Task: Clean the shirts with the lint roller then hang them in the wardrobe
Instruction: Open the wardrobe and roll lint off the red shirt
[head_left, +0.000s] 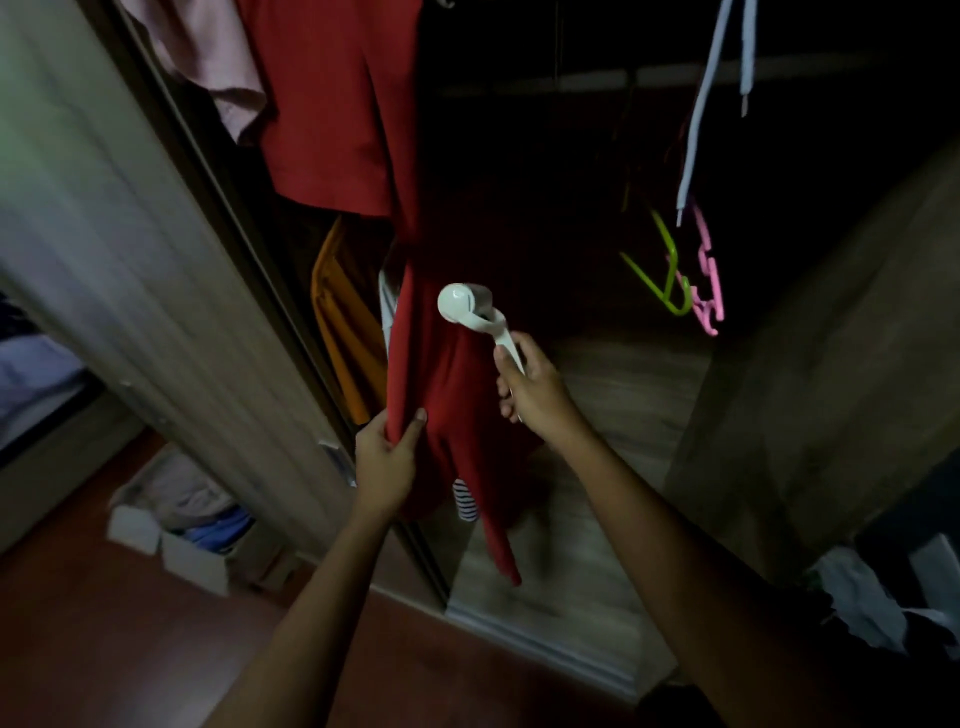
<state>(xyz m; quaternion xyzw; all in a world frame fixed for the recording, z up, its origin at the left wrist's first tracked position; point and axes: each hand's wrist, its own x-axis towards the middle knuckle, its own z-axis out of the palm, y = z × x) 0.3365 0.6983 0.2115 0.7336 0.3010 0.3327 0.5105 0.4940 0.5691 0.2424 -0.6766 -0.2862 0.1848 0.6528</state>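
The right hand (530, 392) is gripping the white handle of the lint roller (470, 312), fingers curled shut around it, and is pressing the roller head against the red shirt (431, 374). The left hand (387, 449) is pinching a fold of the same shirt near its lower edge, thumb on the front and fingers behind, apparently drawing the cloth taut for the roller. The red shirt is hanging inside the open wardrobe, just right of the wardrobe door (156, 270); its top end is running out of view, so whether it is on a hanger cannot be told.

Further into the wardrobe from the door, a green hanger (670, 280) and a pink hanger (709, 286) are hanging empty, well to the right of the red shirt. A pale pink garment (208, 57) is hanging beside the door's upper part, next to the red cloth, and an orange item (343, 332) is showing behind the shirt. A striped piece of cloth (465, 499) is peeking out below the left hand.

Judged from this arrangement, the task is at its cleaning stage: the red shirt is being rolled while already suspended in the wardrobe. A heap of light-coloured clothing (872, 597) is lying at lower right, far from the door; if these are shirts, cleaning and hanging them is probably what is left, and the empty hangers are suggesting the same.
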